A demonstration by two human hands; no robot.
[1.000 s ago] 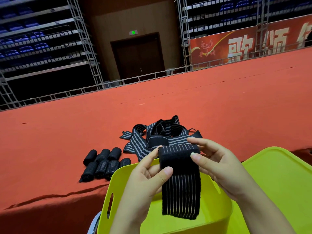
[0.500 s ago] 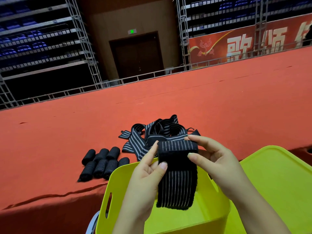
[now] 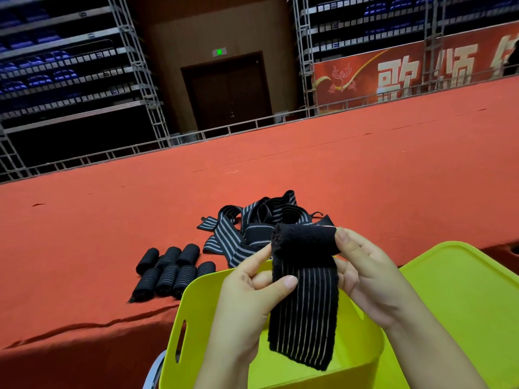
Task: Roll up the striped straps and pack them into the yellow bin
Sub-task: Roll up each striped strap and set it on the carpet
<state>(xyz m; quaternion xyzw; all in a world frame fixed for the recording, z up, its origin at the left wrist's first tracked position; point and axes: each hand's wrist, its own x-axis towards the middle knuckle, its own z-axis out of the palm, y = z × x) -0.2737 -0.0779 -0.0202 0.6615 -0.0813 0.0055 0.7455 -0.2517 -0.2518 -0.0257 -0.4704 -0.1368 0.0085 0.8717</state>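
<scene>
I hold a black strap with thin pale stripes (image 3: 304,304) over the yellow bin (image 3: 196,318). Its top end is curled into a small roll, and the rest hangs down into the bin's mouth. My left hand (image 3: 247,301) pinches the strap's left edge between thumb and fingers. My right hand (image 3: 362,276) grips the rolled top from the right. A loose heap of striped straps (image 3: 252,223) lies on the red carpet just beyond. Several rolled straps (image 3: 171,272) lie in two rows to the left of the bin.
A yellow lid (image 3: 460,299) lies at the right of the bin. The red carpeted stage (image 3: 112,220) has a front edge that drops off near the bin. Metal railing and scaffolding stand far behind.
The strap's top end has been turned over into a roll between my fingers. The hanging part has become a little shorter.
</scene>
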